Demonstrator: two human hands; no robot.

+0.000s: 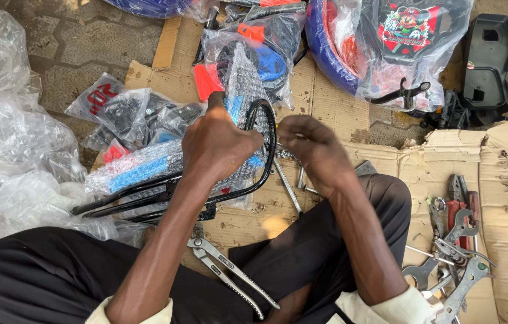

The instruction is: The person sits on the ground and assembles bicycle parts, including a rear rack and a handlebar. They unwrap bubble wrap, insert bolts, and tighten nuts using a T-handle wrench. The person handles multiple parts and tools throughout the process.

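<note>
My left hand [218, 143] grips a bicycle part wrapped in bubble wrap [245, 84], blue showing through the wrap, together with a black curved metal frame [269, 129]. My right hand [317, 150] is closed at the right side of that black frame, fingers curled; what it pinches is hidden. The black tubes [128, 198] run left across my lap. Beneath my hands, loose bolts and a rod [290, 189] lie on cardboard [422, 168].
Pliers [230, 276] lie between my legs. Several spanners and red-handled pliers [455, 240] lie at the right on the cardboard. Plastic bags of parts [128, 114] and empty bags [8, 126] sit left. Wrapped wheels [380, 48] and a black plastic piece [491, 60] lie beyond.
</note>
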